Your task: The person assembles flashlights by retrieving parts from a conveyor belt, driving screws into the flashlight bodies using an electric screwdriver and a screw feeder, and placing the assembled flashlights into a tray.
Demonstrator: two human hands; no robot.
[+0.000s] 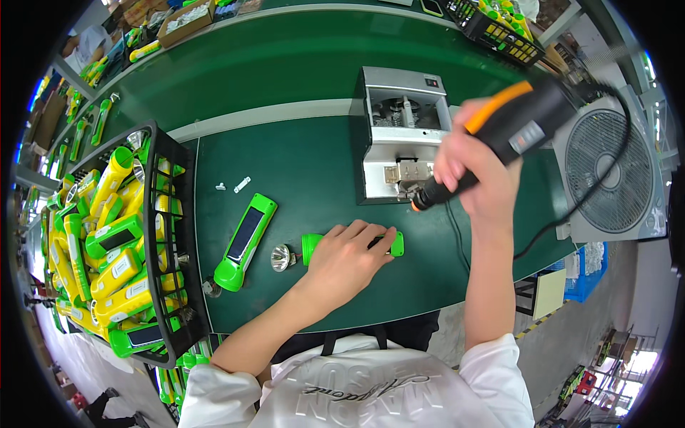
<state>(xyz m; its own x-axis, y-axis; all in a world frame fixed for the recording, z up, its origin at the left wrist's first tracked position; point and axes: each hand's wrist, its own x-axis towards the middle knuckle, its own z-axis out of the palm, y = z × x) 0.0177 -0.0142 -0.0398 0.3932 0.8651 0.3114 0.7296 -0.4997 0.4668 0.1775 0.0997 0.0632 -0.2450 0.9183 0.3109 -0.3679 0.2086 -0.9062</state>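
Note:
My left hand point(346, 260) lies over a green flashlight body point(310, 247) on the table, its fingers wrapped round it. Much of that body is hidden under the hand. In my right hand point(481, 175) is a black and orange electric screwdriver point(524, 118), tilted with its tip down and left. The tip is at the front of a grey screw feeder point(364, 167); whether it touches cannot be told. A silver reflector point(281, 258) sits just left of the held flashlight. Farther left lies another green flashlight point(246, 239) with a dark panel.
A black crate point(151, 235) full of yellow and green flashlights stands at the left. Two small white parts point(242, 185) lie on the green table point(300, 164). At the right is a grey fan point(606, 167), with the screwdriver's cable point(619, 171) looping before it. Another crate point(499, 39) stands at the back.

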